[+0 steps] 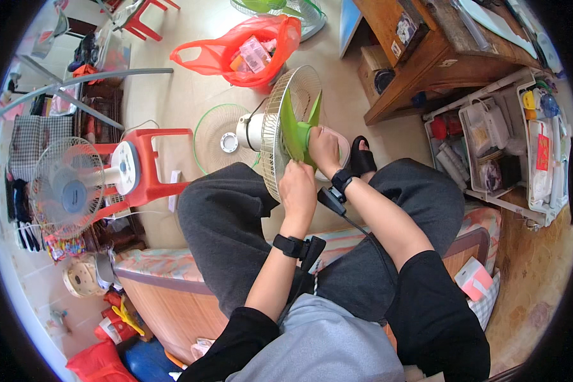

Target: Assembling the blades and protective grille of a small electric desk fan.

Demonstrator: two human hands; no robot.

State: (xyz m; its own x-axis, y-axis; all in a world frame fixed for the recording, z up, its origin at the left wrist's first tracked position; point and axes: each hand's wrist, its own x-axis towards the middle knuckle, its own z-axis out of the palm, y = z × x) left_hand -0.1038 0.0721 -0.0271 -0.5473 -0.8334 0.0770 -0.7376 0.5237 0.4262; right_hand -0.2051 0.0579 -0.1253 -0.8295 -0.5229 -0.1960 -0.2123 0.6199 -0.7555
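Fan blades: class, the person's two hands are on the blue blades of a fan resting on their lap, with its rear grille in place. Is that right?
Not quite: the head view shows the fan blades are green, not blue. The left hand and right hand are on them, against the rear grille.

Lived-in room of a home, doubling as a spot for fan repair. Shown by a tiled floor [184, 89], a wooden bed frame with patterned mattress [165, 267], a wooden desk [426, 63], red plastic stools [153, 165], a standing fan [67, 188], a loose green fan grille [213, 137], a red plastic bag [248, 51] and a crowded white shelf rack [503, 153].
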